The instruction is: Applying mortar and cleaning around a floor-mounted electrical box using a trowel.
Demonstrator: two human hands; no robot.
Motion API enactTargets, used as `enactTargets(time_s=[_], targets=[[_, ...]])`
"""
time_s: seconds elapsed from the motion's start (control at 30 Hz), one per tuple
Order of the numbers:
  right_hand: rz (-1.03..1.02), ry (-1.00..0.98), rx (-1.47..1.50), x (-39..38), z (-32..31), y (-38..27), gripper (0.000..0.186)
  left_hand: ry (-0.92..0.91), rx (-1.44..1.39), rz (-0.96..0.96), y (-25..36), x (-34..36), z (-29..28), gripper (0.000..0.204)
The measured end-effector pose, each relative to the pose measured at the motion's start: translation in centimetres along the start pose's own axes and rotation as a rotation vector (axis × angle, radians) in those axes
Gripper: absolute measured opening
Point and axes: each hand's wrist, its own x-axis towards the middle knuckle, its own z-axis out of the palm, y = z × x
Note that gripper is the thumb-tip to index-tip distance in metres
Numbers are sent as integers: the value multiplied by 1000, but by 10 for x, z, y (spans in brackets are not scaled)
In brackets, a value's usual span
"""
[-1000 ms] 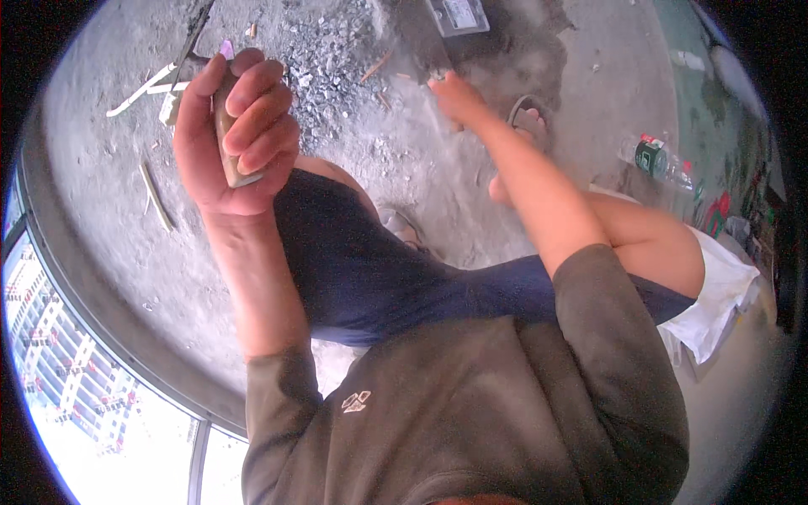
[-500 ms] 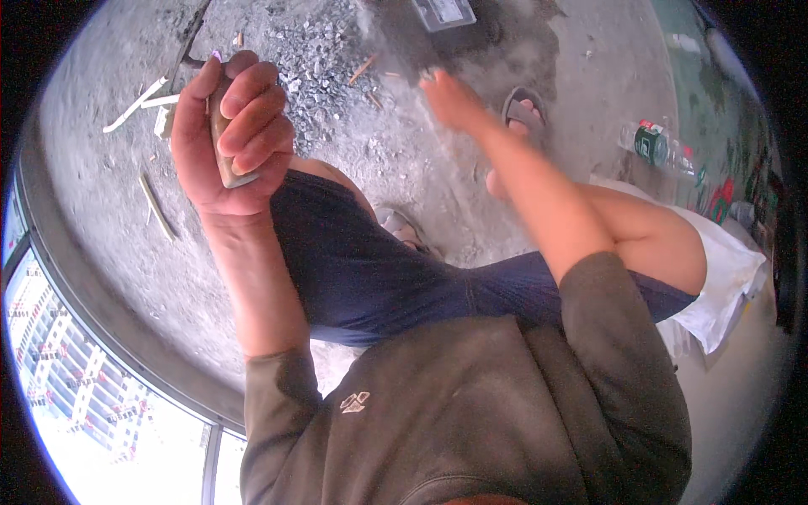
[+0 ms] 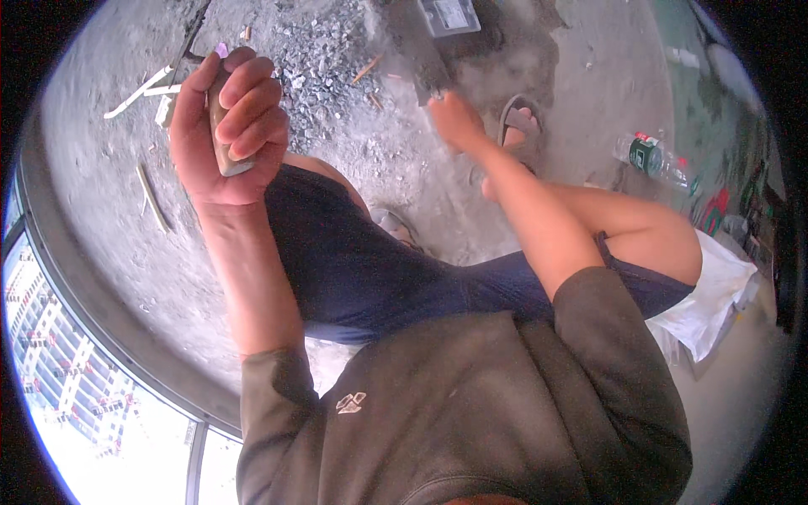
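Left hand [image 3: 195, 147] partly hides tan handle [image 3: 221, 145]; right hand [image 3: 457, 122] indistinct, grip undetermined; far clear box [image 3: 449, 18] cut off.

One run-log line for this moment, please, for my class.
left hand: holding brown handle | right hand: at dark strip's end, grip unclear | nearby: gravel, plastic bottle

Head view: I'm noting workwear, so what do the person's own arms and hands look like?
The left hand and right hand are gloveless; no watch or bracelet shows. The left sleeve and right sleeve are dark brown, loose and plain, ending near the elbows.
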Motion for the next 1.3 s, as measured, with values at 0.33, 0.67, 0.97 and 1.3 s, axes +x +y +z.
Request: enactTargets(time_s=[0.33, 0.67, 0.97, 1.3], targets=[[-248, 93, -157, 78, -25, -31, 34, -33, -9, 5, 6, -18, 2, 22], [-236, 144, -207, 91, -8, -20, 38, -30, -39, 15, 8, -23, 2, 20], [-125, 76, -79, 45, -5, -20, 36, -41, -25, 24, 10, -23, 0, 20], [-300, 199, -181, 70, -14, -4, 31, -45, -15, 5, 8, -19, 1, 21]])
